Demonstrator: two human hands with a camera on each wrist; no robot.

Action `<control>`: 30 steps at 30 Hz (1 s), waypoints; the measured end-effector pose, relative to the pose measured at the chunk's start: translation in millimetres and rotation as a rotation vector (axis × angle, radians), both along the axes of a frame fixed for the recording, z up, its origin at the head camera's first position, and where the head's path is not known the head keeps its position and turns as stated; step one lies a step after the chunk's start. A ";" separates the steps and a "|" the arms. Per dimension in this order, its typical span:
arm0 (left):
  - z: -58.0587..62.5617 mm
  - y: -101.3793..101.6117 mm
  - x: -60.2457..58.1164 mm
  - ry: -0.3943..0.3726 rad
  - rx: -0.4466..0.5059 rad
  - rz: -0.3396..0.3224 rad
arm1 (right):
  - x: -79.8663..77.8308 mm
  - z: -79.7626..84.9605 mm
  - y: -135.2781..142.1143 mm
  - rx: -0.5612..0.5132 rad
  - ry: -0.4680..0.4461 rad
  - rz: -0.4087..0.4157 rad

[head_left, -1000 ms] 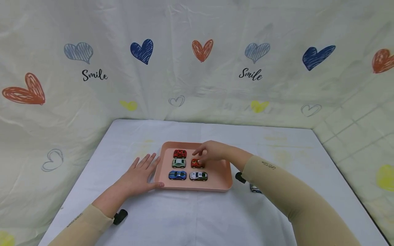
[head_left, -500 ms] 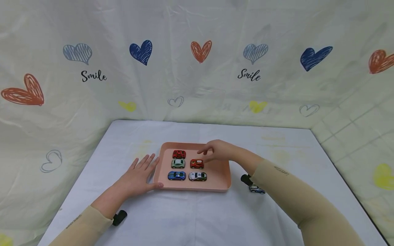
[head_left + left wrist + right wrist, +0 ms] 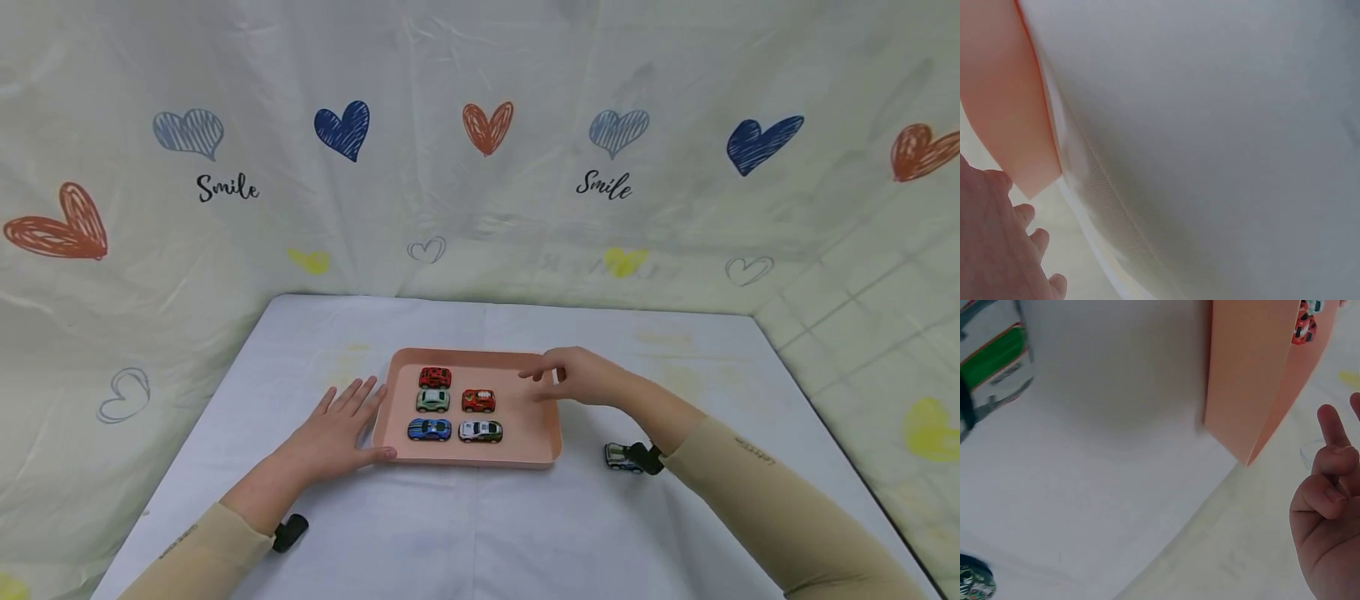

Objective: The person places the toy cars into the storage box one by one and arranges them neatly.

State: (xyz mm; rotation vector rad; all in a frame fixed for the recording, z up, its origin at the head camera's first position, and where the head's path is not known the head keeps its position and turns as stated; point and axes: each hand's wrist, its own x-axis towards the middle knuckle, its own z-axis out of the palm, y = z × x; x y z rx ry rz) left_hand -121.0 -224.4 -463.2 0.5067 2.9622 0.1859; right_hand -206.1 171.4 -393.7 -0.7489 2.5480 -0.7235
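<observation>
My left hand (image 3: 341, 429) lies spread at the left end of a pink tray (image 3: 525, 450), thumb and fingertips at its rim. Inside the tray stand several toy cars: a red and black one (image 3: 435, 378), a pale green one (image 3: 432, 401), a blue one (image 3: 430, 430), a white one (image 3: 481, 431) and an orange-red one (image 3: 478, 401). Over the tray's right rim hovers my right hand (image 3: 581, 377), holding nothing, its index finger pointing left and others loosely bent, as the right wrist view shows. Only the left fingers' edge (image 3: 997, 237) appears in the left wrist view.
Right of the tray, a white and green toy car (image 3: 619, 457) stands on the white-covered table (image 3: 480, 533), partly behind the right wrist's black camera (image 3: 647, 458). Another small object (image 3: 975, 578) shows at the right wrist view's lower left. A heart-printed sheet (image 3: 480, 208) hangs behind.
My right hand has drawn away from the orange-red toy car, moving right to the tray's right rim. The car stays in the tray. My left hand has kept its place.
</observation>
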 end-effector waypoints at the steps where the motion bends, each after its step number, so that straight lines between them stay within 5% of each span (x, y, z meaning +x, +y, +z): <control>1: 0.5 -0.2 0.1 0.001 0.000 -0.002 | 1.6 -0.6 4.8 0.002 0.005 0.000; 18: -2.0 -2.0 -0.8 -0.006 0.003 -0.002 | 29.1 -15.1 82.7 0.058 -0.014 0.018; 30: -8.4 -2.5 -2.8 -0.005 0.012 0.014 | 48.7 -22.4 105.6 0.159 -0.148 -0.019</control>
